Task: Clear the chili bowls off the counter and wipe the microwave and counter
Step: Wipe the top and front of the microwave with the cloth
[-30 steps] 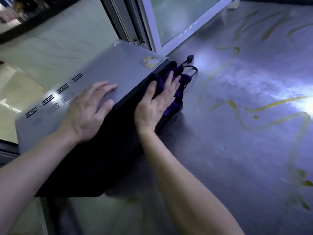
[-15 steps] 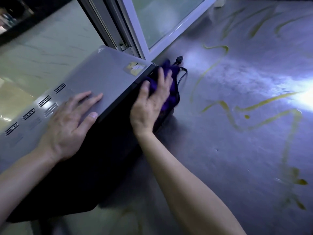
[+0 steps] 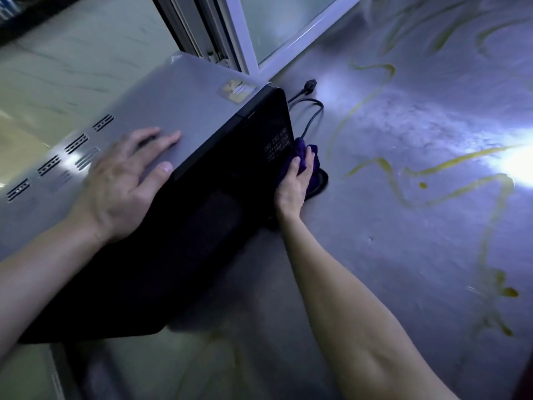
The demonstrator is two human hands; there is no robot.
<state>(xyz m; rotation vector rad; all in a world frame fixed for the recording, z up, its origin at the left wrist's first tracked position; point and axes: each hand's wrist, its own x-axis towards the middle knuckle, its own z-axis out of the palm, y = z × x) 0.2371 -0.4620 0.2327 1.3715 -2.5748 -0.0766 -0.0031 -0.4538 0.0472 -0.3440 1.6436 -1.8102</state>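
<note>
A microwave [image 3: 184,111] with a grey top and black front stands on the left of the grey counter [image 3: 403,241]. My left hand [image 3: 127,183] lies flat on its top near the front edge, fingers spread. My right hand [image 3: 294,186] presses a purple cloth [image 3: 300,153] against the lower right of the black front, just below the button panel [image 3: 278,144]. Yellow-green smears [image 3: 450,186] streak the counter to the right. No bowls are in view.
The microwave's black cord and plug [image 3: 310,103] lie on the counter behind its right corner. A white-framed window [image 3: 277,39] runs along the back. A bright glare spot [image 3: 519,166] sits at the right edge. Pale floor tiles [image 3: 57,82] show at left.
My right hand has slid the purple cloth down from the microwave's upper right corner to the lower right of the front. My left hand stays flat on top.
</note>
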